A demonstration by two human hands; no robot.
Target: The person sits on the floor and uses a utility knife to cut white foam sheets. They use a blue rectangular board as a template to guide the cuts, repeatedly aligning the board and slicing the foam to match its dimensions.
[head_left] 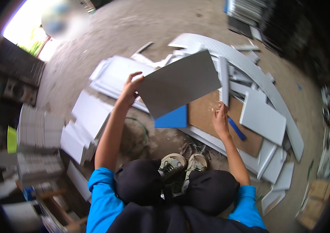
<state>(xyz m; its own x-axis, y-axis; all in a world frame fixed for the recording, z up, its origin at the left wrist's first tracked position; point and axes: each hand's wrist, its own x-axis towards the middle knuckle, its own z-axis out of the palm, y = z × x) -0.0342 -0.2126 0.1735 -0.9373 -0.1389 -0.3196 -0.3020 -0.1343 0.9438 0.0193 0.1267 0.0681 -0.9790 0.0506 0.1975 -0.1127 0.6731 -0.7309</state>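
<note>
A flat grey-white rectangular sheet (180,83) is raised and tilted in front of me. My left hand (130,91) is closed on its left edge, the fingers wrapped over the rim. Below the sheet's right corner, apart from it, is my right hand (220,118), its thumb and fingers loosely apart and nothing visible in them. Beside that wrist, a blue curved handle (237,129) lies over a brown board (203,114). A blue panel (172,117) shows under the sheet's lower edge.
White panels and offcuts (264,118) are heaped ahead and to the right, bordered by a long curved white strip (250,64). Stacked white sheets (85,120) stand at left, with bundled stacks (37,128) farther left. My shoes (172,163) rest on the dirt floor between.
</note>
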